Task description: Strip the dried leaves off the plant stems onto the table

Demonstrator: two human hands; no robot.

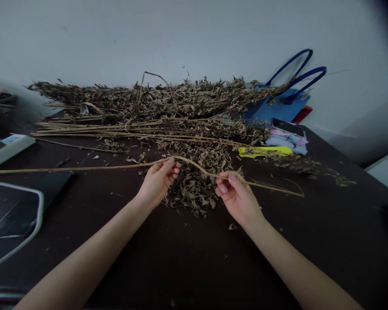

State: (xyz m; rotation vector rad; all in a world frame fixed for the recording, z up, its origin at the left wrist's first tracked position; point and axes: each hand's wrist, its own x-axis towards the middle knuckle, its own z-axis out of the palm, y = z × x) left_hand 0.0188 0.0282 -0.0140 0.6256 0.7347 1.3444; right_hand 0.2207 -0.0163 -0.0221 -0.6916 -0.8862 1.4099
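A long, thin dried plant stalk (97, 167) runs across the table, bending between my two hands. My left hand (158, 178) pinches it near the middle, thumb on top. Further along, my right hand (237, 193) is closed on it close to its right end, where the tip curls back. The part between the hands looks bare of leaves. Below and behind the stalk lies a loose heap of dry, crumpled leaves (197, 196), partly hidden by my left fingers.
Behind my hands, bundles of dried leafy stalks (168, 101) lie along the wall. At right are a blue bag (274, 107), a phone (287, 126) and a yellow strip (265, 151). A white power strip (9, 148) and a pale cable (40, 211) occupy the left of the dark table (181, 267).
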